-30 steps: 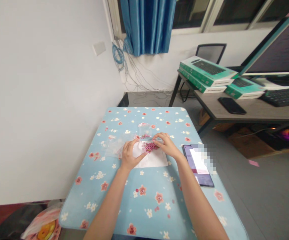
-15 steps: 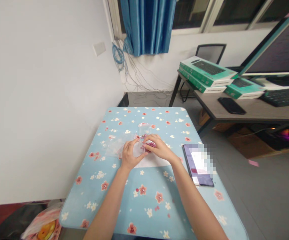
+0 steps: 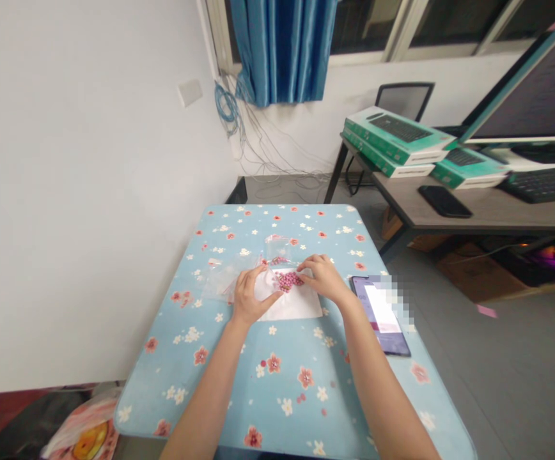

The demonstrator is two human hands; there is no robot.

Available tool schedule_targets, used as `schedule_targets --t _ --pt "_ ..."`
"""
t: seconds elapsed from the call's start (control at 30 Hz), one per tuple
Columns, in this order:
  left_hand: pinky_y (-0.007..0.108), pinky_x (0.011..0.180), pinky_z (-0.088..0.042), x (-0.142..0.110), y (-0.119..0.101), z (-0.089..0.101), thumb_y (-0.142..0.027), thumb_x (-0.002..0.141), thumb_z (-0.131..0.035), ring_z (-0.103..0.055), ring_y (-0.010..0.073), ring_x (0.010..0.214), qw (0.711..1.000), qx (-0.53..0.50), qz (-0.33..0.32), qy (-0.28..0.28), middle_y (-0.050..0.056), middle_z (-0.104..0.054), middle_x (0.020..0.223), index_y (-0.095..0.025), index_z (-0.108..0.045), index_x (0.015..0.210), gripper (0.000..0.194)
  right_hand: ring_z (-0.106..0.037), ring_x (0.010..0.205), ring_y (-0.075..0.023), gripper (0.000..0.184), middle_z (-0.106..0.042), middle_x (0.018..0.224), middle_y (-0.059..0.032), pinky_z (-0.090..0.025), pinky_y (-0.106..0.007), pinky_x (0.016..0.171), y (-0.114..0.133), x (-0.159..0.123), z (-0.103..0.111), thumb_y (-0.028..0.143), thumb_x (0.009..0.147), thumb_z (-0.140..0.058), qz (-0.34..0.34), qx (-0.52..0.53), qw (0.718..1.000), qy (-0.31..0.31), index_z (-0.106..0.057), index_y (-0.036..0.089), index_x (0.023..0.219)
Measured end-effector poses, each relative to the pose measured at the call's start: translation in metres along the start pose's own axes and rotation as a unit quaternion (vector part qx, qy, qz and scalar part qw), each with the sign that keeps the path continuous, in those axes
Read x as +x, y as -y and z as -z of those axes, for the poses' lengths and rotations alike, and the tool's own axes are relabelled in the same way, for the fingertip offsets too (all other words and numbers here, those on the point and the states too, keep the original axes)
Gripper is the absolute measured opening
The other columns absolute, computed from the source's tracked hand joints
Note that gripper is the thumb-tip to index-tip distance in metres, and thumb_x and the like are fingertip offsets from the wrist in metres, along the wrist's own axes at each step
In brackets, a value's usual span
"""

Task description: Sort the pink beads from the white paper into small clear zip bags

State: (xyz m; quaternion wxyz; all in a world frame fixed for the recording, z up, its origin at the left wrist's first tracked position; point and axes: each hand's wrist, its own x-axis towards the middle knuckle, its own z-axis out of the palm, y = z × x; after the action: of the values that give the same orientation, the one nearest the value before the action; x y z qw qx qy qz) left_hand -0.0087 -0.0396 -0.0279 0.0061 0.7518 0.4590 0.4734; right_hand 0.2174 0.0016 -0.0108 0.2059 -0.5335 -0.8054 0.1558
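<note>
Okay, on my feed the floral blue table cover (image 3: 172,377) carries a crumpled clear plastic bag (image 3: 220,281) left of the pink beads (image 3: 287,280) and a smartphone (image 3: 380,316) right of them. The beads bunch in an oblong cluster, long axis roughly crosswise, on a white sheet (image 3: 291,306). My left hand (image 3: 253,295) lies on the sheet beside them; the right hand (image 3: 323,278) curves narrowly, fingertips (image 3: 304,271) at their right end. Any grip, I cannot tell.
</note>
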Motion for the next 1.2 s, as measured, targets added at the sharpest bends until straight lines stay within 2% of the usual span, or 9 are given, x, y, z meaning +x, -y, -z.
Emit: schedule_targets --t 0.37,0.63,0.9,1.2 --pt "0.039 0.087 -0.049 0.000 0.001 0.000 -0.044 0.070 -0.073 -0.059 0.0234 0.098 1.000 -0.007 0.003 0.003 0.009 -0.065 0.106 -0.020 -0.047 0.123 0.064 -0.051 0.090 -0.0232 0.009 -0.061 0.091 -0.0072 -0.037 -0.036 0.086 0.000 -0.004 0.009 0.021 0.073 -0.067 0.011 -0.002 0.999 0.050 -0.069 0.020 0.081" --pt "0.038 0.086 -0.049 0.000 0.001 -0.001 -0.044 0.071 -0.073 -0.059 0.0234 0.098 1.000 -0.005 -0.001 0.001 0.009 -0.065 0.105 -0.020 -0.047 0.122 0.062 -0.051 0.089 -0.0228 0.011 -0.061 0.091 -0.0079 -0.034 -0.033 0.085 0.005 -0.004 0.015 0.017 0.069 -0.068 -0.003 -0.019 0.997 0.079 -0.072 0.020 0.079" --pt "0.039 0.086 -0.049 0.000 0.001 -0.001 -0.045 0.071 -0.072 -0.059 0.0236 0.097 1.000 -0.008 -0.001 0.001 0.009 -0.065 0.105 -0.020 -0.048 0.121 0.061 -0.050 0.089 -0.0223 0.010 -0.062 0.091 -0.0087 -0.034 -0.032 0.084 0.012 -0.003 0.013 0.015 0.072 -0.065 -0.007 -0.037 0.996 0.078 -0.072 0.019 0.078" --pt "0.039 0.086 -0.049 0.000 0.002 -0.002 -0.045 0.070 -0.073 -0.060 0.0240 0.098 1.000 -0.008 -0.004 -0.002 0.010 -0.065 0.107 -0.020 -0.047 0.122 0.063 -0.050 0.091 -0.0231 0.006 -0.062 0.090 -0.0084 -0.036 -0.035 0.085 0.007 -0.004 0.009 0.021 0.078 -0.064 0.009 -0.019 0.998 0.052 -0.069 0.018 0.079"
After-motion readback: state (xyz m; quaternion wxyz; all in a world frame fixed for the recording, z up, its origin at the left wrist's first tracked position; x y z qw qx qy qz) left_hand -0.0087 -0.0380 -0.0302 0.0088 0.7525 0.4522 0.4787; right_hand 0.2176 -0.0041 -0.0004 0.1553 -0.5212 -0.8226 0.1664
